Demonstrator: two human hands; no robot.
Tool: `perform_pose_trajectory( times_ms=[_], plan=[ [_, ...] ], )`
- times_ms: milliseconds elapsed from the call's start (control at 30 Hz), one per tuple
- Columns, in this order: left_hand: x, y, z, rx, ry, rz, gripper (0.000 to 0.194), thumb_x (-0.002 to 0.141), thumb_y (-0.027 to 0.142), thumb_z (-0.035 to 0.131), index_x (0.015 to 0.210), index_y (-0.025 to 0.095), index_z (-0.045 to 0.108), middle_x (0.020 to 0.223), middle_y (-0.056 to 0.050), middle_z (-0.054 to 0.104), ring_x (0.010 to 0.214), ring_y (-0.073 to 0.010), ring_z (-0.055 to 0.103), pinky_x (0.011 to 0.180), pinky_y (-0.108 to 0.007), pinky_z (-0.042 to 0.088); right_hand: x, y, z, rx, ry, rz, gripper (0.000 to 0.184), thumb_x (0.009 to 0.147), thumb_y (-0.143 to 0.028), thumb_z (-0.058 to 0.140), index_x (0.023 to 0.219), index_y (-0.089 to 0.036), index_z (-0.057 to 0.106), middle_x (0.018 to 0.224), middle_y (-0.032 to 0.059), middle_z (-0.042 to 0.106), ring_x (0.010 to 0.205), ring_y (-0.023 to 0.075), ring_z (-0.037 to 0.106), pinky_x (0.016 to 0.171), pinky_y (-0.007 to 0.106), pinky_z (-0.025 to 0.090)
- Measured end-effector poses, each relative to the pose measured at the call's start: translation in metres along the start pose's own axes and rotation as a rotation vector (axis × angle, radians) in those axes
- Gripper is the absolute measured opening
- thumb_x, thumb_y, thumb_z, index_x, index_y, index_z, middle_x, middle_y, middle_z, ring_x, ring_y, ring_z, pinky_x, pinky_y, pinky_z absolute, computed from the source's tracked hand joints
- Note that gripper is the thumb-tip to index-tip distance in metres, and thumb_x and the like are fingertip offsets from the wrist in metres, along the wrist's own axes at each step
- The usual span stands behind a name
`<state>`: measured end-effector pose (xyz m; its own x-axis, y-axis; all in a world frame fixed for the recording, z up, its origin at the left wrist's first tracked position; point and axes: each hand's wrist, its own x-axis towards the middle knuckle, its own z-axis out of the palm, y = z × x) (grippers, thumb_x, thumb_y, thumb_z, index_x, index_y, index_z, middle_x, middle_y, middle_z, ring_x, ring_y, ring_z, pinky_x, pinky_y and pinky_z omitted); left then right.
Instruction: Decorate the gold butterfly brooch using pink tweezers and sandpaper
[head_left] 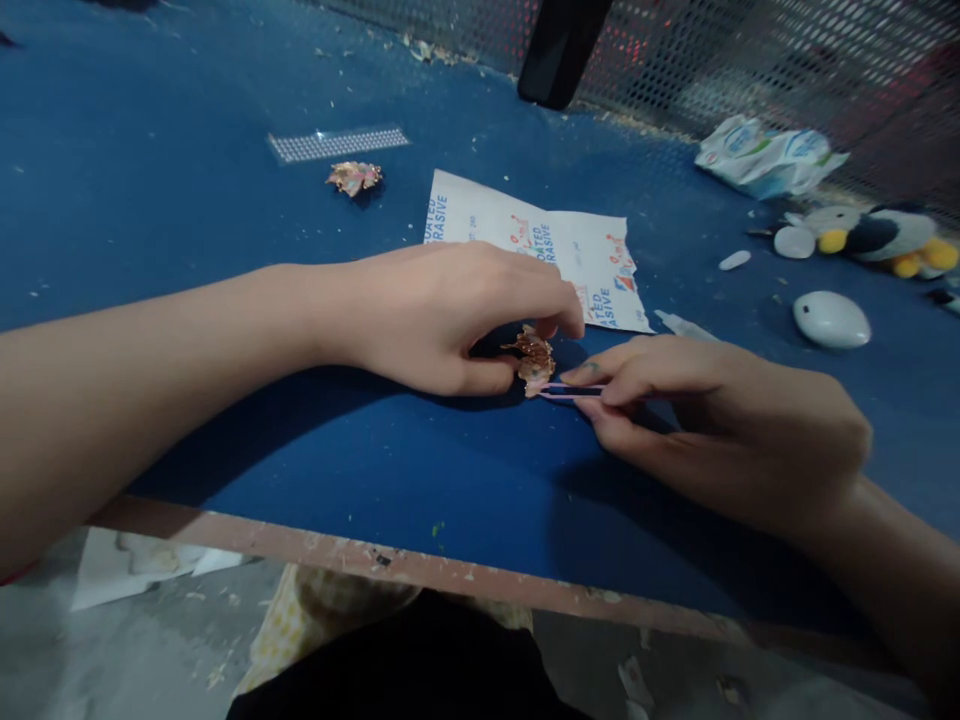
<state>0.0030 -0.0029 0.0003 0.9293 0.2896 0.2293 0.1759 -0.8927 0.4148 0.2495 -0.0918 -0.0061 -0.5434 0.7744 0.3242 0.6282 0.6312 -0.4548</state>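
A small gold-and-pink leaf-shaped ornament (535,355) lies between my hands near the front of the blue table. My left hand (450,310) curls over it from the left, its thumb against the ornament's left edge and the other fingers bent behind it. Between the thumb and fingers of my right hand (720,420) is a pair of pink tweezers (571,392). Their tips touch the ornament's lower end; whether they pinch anything there is too small to tell. A similar ornament (355,178) sits farther back on the left, beside a clear strip of small beads (339,145).
A sheet of sandpaper (592,262), printed side up, lies behind my hands. On the right are a white rounded object (832,320), a plush toy (885,235) and a soft packet (769,157). A dark upright object (562,55) stands by the mesh panel (697,70) at the back.
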Motion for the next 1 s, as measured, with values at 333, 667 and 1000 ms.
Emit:
perform_pose_trajectory(
  times_ms=[333, 667, 1000],
  plan=[
    [-0.0002, -0.0001, 0.0007, -0.012, 0.01, 0.0, 0.038, 0.085, 0.018, 0.057, 0.121, 0.028, 0.067, 0.117, -0.005, 0.074, 0.105, -0.0242, 0.068, 0.088, -0.032, 0.049, -0.0005, -0.0016, -0.0005, -0.027, 0.012, -0.011, 0.027, 0.085, -0.014, 0.07, 0.098, -0.037, 0.064, 0.098, -0.0058, 0.078, 0.091, 0.0221, 0.077, 0.075, 0.036, 0.063],
    [-0.0003, 0.0001, -0.0004, 0.001, 0.003, -0.008, 0.04, 0.086, 0.021, 0.056, 0.124, 0.03, 0.067, 0.115, -0.004, 0.075, 0.104, -0.0245, 0.068, 0.086, -0.032, 0.049, -0.0027, 0.0007, 0.001, 0.01, 0.063, 0.08, 0.02, 0.082, -0.015, 0.072, 0.088, -0.033, 0.064, 0.096, -0.0041, 0.079, 0.087, 0.0225, 0.077, 0.07, 0.036, 0.062],
    [-0.0006, -0.0018, 0.0014, -0.017, 0.014, -0.004, 0.041, 0.085, 0.02, 0.057, 0.123, 0.029, 0.067, 0.119, -0.005, 0.074, 0.104, -0.0251, 0.068, 0.088, -0.033, 0.049, -0.0031, -0.0015, 0.0021, -0.005, 0.048, 0.037, 0.024, 0.084, -0.014, 0.071, 0.094, -0.034, 0.063, 0.096, -0.0055, 0.078, 0.089, 0.0227, 0.078, 0.071, 0.035, 0.065]
  ],
)
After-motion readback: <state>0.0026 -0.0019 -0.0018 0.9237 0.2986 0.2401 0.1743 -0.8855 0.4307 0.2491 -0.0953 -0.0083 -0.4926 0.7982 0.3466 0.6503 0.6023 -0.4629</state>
